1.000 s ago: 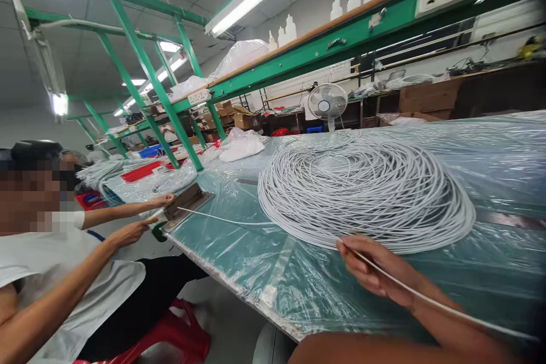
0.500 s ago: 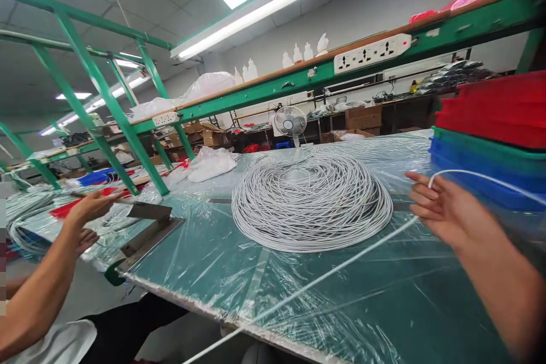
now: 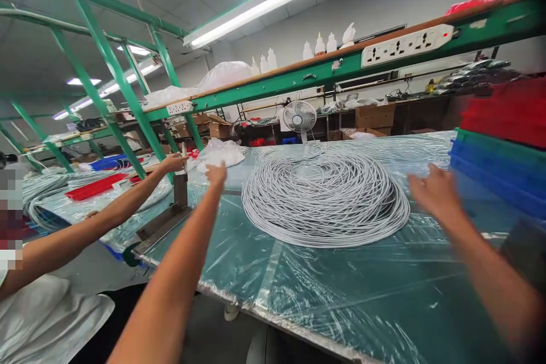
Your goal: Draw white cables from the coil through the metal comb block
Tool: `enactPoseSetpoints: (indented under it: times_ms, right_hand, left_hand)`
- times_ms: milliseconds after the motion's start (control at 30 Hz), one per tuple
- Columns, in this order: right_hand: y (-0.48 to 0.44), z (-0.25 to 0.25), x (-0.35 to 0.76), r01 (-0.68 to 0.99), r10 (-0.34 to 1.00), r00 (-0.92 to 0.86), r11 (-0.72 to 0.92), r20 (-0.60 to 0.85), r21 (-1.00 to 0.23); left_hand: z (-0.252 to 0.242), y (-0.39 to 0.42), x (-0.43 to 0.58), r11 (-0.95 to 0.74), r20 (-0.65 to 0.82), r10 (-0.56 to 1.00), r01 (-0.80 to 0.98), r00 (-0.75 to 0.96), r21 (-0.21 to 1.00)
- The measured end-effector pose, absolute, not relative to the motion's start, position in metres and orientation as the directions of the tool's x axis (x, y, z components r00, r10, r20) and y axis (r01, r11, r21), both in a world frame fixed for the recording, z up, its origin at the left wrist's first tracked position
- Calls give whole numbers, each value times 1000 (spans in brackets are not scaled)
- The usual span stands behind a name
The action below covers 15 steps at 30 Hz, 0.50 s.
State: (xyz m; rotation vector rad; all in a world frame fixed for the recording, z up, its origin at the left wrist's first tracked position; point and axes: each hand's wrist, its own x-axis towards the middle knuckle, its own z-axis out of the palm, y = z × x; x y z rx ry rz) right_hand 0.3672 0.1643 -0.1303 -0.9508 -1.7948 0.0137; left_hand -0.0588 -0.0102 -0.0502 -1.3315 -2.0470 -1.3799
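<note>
**Trainee:** State the position of the wire coil (image 3: 326,205).
**Instructor:** It lies flat on the plastic-covered surface (image 3: 333,296), between the two hands.

**Trainee:** State the condition of the hands.
**Instructor:** The left hand (image 3: 216,173) is raised left of the coil, apart from it. The right hand (image 3: 433,187) is just beside the coil's right edge, near the blue tray (image 3: 490,170). Both are blurred; no wire can be made out in either, and whether the fingers are closed cannot be told.

**Trainee:** How should the coil handle?
**Instructor:** Judged by its bulk, heavy as a whole. A single strand should be light, springy and smooth, unlikely to break but liable to kink. Loops cross loosely, so tangling is possible.

**Trainee:** Specify the grip points.
**Instructor:** For one strand, pinch near its free end, between thumb and forefinger. For the whole coil, support opposite sides from beneath; lifting by a few loops could pull it apart. The plastic sheet may let it slide.
</note>
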Motion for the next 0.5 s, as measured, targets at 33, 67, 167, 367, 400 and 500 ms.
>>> enactPoseSetpoints:
  times_ms: [33,67,167,367,400,500]
  right_hand:
    - [158,-134,354,614,607,-95,659,789,-434]
    - [149,-140,341,616,610,-83,653,788,-441]
    - [112,-165,302,506,573,-235,762,785,-405]
    - [31,-223,217,33,261,-729,937,633,-348]
    - [20,-232,208,-1,225,-773,934,593,-356]
    - [3,-248,196,-55,152,-860,921,487,-385]
  left_hand:
    - [-59,-1,-44,65,691,555,852,-464,519]
    - [-72,4,-25,24,683,610,871,-401,490]
    - [-135,-21,46,-207,629,774,910,-73,360]
    - [-248,-133,115,-578,698,595,816,399,27]
    - [-251,-147,111,-548,701,619,834,354,63]
    - [-238,-180,87,-411,652,736,885,180,219]
